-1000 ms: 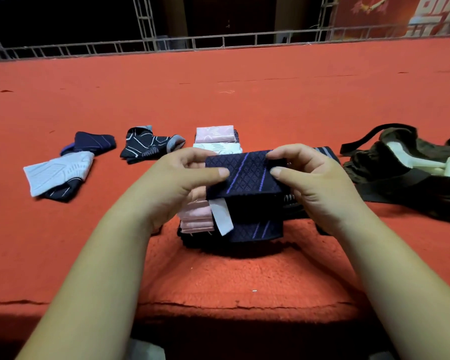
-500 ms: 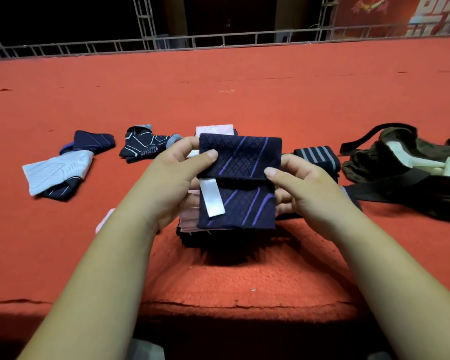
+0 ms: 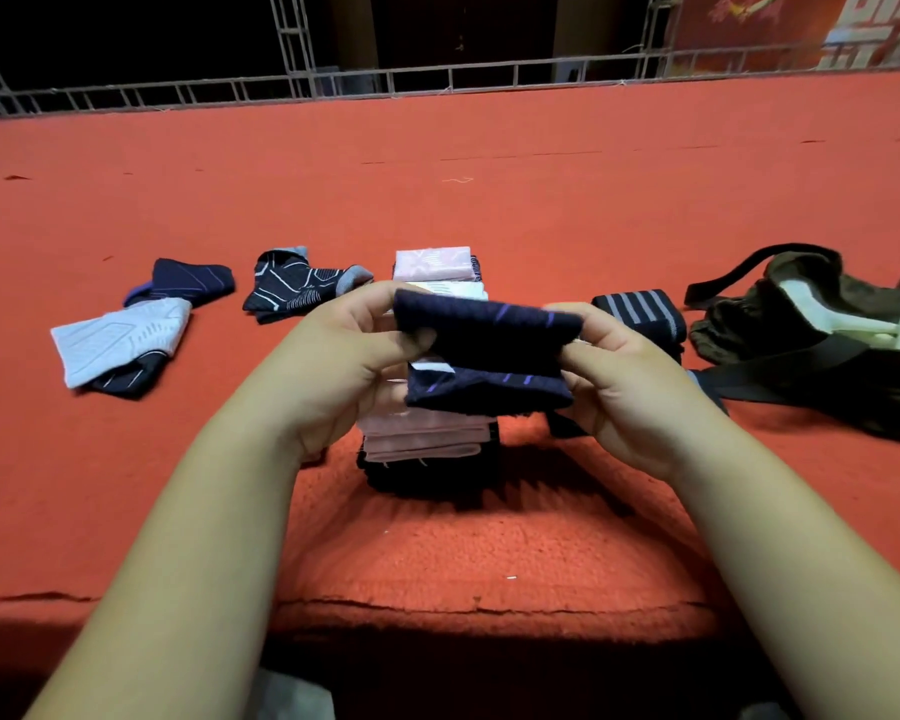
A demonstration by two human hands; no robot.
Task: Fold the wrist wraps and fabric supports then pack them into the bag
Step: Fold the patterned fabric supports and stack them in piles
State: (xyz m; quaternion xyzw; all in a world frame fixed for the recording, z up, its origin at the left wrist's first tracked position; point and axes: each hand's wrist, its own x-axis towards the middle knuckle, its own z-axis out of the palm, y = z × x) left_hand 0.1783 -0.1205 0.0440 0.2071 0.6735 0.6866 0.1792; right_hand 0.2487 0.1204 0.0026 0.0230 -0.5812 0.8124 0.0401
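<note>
Both hands, left hand (image 3: pixel 333 356) and right hand (image 3: pixel 630 376), pinch the navy wrap (image 3: pixel 484 356) above the folded pile (image 3: pixel 427 433); its top half has just dropped forward, fold nearly closed, bag (image 3: pixel 801 324) waiting right

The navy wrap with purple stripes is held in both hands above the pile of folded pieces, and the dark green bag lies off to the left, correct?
Not quite. The head view shows the bag lying to the right. The navy wrap is indeed pinched by the left hand and right hand above the pile.
</note>
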